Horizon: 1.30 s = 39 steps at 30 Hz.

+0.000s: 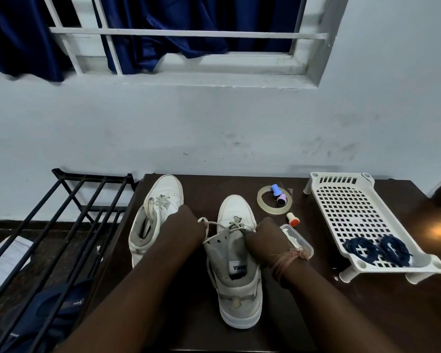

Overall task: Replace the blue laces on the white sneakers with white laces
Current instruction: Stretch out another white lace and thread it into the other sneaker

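**Threading the upper eyelets of the second sneaker**

At the table's near centre stands the right-hand sneaker (236, 253), heel toward the person, toe toward the wall, long axis running near to far. Only its lower eyelets carry the white lace (220, 229). The left hand (186, 225) pinches one lace end, drawn out to the left; the right hand (266, 234) is curled against the tongue's edge, though whether it pinches the other end I cannot tell. To do this well, I judge both ends should be pulled even before each crossing and kept flat. Just beside, to the left, the other sneaker (155, 212) is already laced white. Well apart, coiled blue laces (378, 249) lie on the white perforated rack (351, 200).
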{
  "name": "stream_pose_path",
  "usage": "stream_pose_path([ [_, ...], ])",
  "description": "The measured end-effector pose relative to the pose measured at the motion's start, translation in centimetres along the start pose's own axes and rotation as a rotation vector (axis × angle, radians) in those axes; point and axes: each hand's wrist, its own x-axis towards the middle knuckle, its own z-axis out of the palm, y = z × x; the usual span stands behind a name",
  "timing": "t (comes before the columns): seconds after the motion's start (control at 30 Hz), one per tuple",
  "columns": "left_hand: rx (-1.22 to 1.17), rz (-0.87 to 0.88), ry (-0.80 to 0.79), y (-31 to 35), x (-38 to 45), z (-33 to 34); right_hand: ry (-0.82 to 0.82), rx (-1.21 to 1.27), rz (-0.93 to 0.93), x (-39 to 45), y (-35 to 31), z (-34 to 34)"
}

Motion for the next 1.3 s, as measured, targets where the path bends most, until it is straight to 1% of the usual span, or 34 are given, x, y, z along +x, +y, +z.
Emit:
stream_pose_path([
  [0.03,-0.056,0.036,0.032,0.1,0.1,-0.1,0.0,0.004,0.005,0.0,0.0,0.1],
  [0.1,-0.243,0.104,0.114,0.6,0.0,-0.8,-0.002,0.006,0.015,0.1,0.0,0.1],
  [0.17,-0.408,0.155,0.254,1.1,-0.1,-2.0,-0.015,-0.005,0.018,0.1,-0.1,-0.1],
  [0.2,-0.452,0.166,0.307,1.0,-0.1,-2.4,-0.025,-0.01,0.018,0.1,-0.2,-0.1],
  [0.23,-0.442,0.168,0.329,0.9,-0.1,-2.7,-0.03,-0.013,0.016,0.1,-0.2,-0.2],
  [0.27,-0.384,0.161,0.307,0.6,0.0,-2.6,-0.029,-0.015,0.009,0.2,-0.2,-0.1],
  [0.37,-0.138,0.138,0.066,-0.3,0.5,-1.0,-0.013,-0.021,0.004,0.1,-0.3,-0.1],
  [0.4,-0.071,0.156,-0.001,-0.5,0.5,-0.4,-0.012,-0.025,0.002,0.0,-0.3,-0.1],
  [0.43,-0.022,0.186,-0.05,-0.5,0.4,0.0,-0.013,-0.029,-0.001,0.0,-0.4,-0.2],
  [0.5,0.002,0.234,-0.105,-0.4,0.1,0.1,-0.011,-0.033,-0.013,-0.1,-0.4,-0.3],
  [0.6,0.058,0.269,-0.121,-0.3,-0.3,0.1,-0.01,-0.029,-0.021,-0.2,-0.3,-0.3],
  [0.7,0.084,0.315,-0.088,-0.5,-0.1,0.6,0.004,-0.025,-0.054,-0.2,-0.1,-0.4],
  [0.8,0.16,0.265,-0.002,0.2,0.1,0.3,-0.013,-0.021,-0.113,-0.2,-0.4,-0.8],
  [0.83,0.153,0.25,0.031,0.5,0.0,-0.1,0.001,-0.002,-0.146,-0.3,-0.7,-0.9],
  [0.87,0.078,0.248,0.049,0.8,0.0,-0.5,0.035,0.022,-0.19,-0.5,-1.0,-1.1],
  [0.9,-0.05,0.248,0.045,1.1,-0.1,-1.0,0.081,0.053,-0.251,-0.7,-1.4,-1.4],
  [0.97,-0.39,0.222,-0.034,1.9,-0.6,-2.2,0.136,0.122,-0.412,-1.4,-2.3,-2.0],
  [1.0,-0.59,0.188,-0.106,2.3,-0.9,-2.8,0.115,0.166,-0.481,-1.8,-2.8,-2.2],
  [1.07,-0.993,0.131,-0.27,3.2,-1.5,-3.7,-0.021,0.321,-0.533,-2.9,-3.9,-2.6],
  [1.1,-1.136,0.13,-0.34,3.5,-1.6,-4.0,-0.106,0.428,-0.529,-3.4,-4.4,-2.7],
  [1.17,-1.322,0.142,-0.433,3.9,-1.8,-4.6,-0.225,0.591,-0.488,-3.9,-5.0,-3.1],
  [1.2,-1.416,0.157,-0.467,4.0,-1.8,-4.9,-0.262,0.621,-0.465,-4.0,-5.0,-3.4],
  [1.3,-1.695,0.186,-0.578,3.8,-2.1,-5.5,-0.395,0.612,-0.42,-4.0,-4.7,-4.0],
])
